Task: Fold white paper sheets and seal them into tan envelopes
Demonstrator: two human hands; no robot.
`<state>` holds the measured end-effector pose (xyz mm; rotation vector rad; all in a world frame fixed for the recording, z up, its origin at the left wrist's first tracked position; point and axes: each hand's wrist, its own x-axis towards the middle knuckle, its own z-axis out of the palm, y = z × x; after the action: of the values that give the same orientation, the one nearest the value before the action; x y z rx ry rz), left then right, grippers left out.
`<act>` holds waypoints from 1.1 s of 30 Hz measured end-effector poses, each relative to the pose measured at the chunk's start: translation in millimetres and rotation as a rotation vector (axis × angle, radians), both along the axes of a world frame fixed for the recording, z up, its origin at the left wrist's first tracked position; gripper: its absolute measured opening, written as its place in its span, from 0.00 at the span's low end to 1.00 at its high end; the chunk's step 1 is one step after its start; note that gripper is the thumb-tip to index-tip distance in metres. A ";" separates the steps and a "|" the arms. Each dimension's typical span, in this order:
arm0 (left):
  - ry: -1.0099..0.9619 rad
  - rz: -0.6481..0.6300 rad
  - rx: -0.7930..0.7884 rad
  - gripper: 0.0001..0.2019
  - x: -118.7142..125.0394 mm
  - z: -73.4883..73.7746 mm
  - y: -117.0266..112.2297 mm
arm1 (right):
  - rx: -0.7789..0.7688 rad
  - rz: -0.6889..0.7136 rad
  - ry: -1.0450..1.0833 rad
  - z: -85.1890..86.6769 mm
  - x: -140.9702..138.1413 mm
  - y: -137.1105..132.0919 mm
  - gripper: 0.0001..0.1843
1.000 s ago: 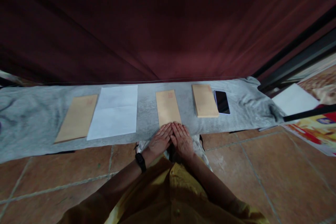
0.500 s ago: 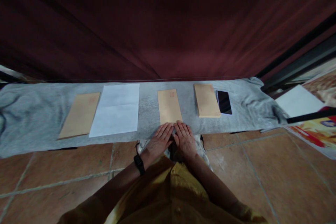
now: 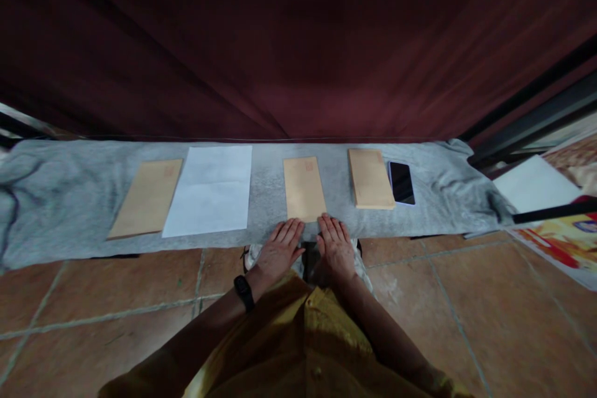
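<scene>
Head view, watched from close by: the left hand [image 3: 280,250] and right hand [image 3: 337,249] had just drawn apart. A moment earlier their fingertips lay almost together over the near end of the middle envelope [image 3: 305,189]; now they sat at its two near corners, and more of that end showed. I took this to mean that the envelope was resting there rather than being held. Both hands were open, palms down, fingers extended, gripping nothing; how hard they pressed, I couldn't tell.

The envelope lay flat and roughly straight ahead of the person, its near end close to the front edge of the grey cloth [image 3: 267,189]. A strip of cloth parted it from the white sheet [image 3: 209,189] leftward, and another from the envelope stack [image 3: 370,179] rightward, giving some sideways room. The phone [image 3: 402,183] lay right beside that stack. Beyond the sheet was one more envelope, and the red curtain [image 3: 298,74] bounded the far edge, limiting forward reach.
</scene>
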<state>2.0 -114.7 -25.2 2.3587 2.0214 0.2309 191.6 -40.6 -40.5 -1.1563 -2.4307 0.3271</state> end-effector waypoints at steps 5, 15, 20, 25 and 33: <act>0.051 0.061 -0.038 0.33 18.7 8.4 13.3 | -0.026 -0.018 -0.023 2.7 -1.1 -0.9 0.27; 0.221 0.066 -0.003 0.30 33.2 -3.5 20.8 | -0.062 0.105 -0.021 2.7 -19.9 -1.0 0.29; 0.247 0.015 0.016 0.29 28.4 -6.6 20.3 | 0.003 0.070 -0.045 -1.6 -18.8 -2.2 0.29; 0.226 0.009 0.009 0.30 25.2 -10.1 17.7 | 0.034 0.065 -0.080 -1.5 -17.9 -1.9 0.28; 0.157 0.013 -0.042 0.34 20.1 -11.4 13.0 | 0.075 0.034 -0.117 -0.3 -14.0 -1.1 0.29</act>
<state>22.2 -101.8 -36.6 2.4096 2.0845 0.0026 177.7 -41.7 -40.9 -1.1323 -2.5423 0.1816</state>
